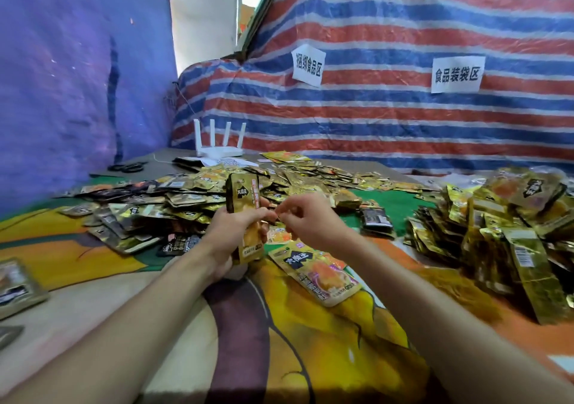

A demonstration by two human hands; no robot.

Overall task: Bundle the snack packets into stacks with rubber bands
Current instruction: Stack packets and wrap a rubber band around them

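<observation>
My left hand [231, 236] grips an upright stack of gold snack packets [243, 198] round its middle, above the patterned cloth. My right hand [306, 219] is just to the right of the stack, fingers curled and fingertips pinched together close to the left thumb; whatever they pinch is too small to make out. A single packet [320, 271] lies flat on the cloth below the hands. Loose packets [186, 195] spread over the table behind.
A heap of bundled gold packets [503, 226] sits at the right. A white router [219, 141] and black scissors [129, 166] are at the back left. A striped tarp [388, 118] with two paper labels forms the back wall. More packets [15, 285] lie at the left edge.
</observation>
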